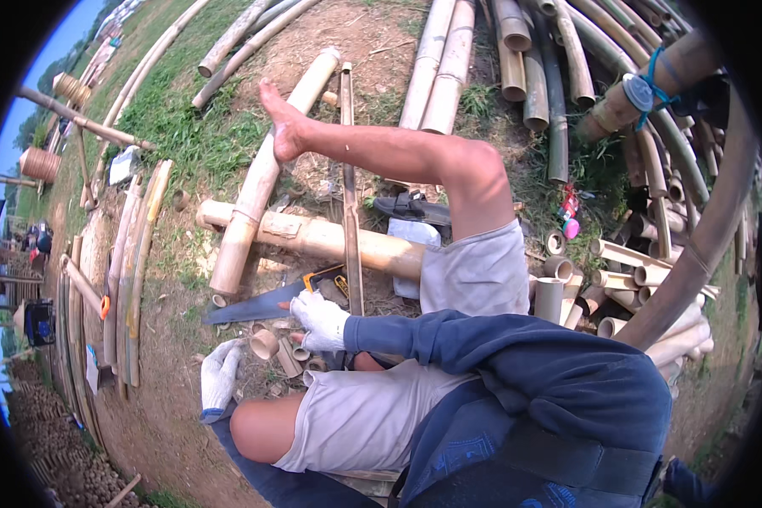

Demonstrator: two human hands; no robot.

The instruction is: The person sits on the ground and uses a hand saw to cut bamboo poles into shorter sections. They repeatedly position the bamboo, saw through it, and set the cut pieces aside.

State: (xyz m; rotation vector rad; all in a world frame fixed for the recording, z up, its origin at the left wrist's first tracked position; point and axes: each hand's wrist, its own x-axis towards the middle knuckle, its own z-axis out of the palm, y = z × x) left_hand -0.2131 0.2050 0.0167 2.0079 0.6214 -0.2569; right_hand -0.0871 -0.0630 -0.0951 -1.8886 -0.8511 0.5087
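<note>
My right hand (323, 322), in a white knit glove with bare fingertips, is open above the ground, its fingers apart. Beside it lies a hand saw (250, 308) with a yellow and black handle. Close below the fingers are short cut bamboo rings (264, 344). My left hand (220, 374), also gloved, is beyond my bent knee; its fingers curve loosely and nothing shows in them. A thick pale bamboo pole (250, 199) slants across a bamboo log (322, 237), with my bare foot (281, 127) pressed on it.
A split bamboo strip (350, 195) leans over the log. Long bamboo poles (436, 68) lie at the far side, with cut tubes (550, 296) piled at the right. A sandal (411, 209) sits near my leg. More poles (131, 271) line the left. A curved pole (703, 254) rises at right.
</note>
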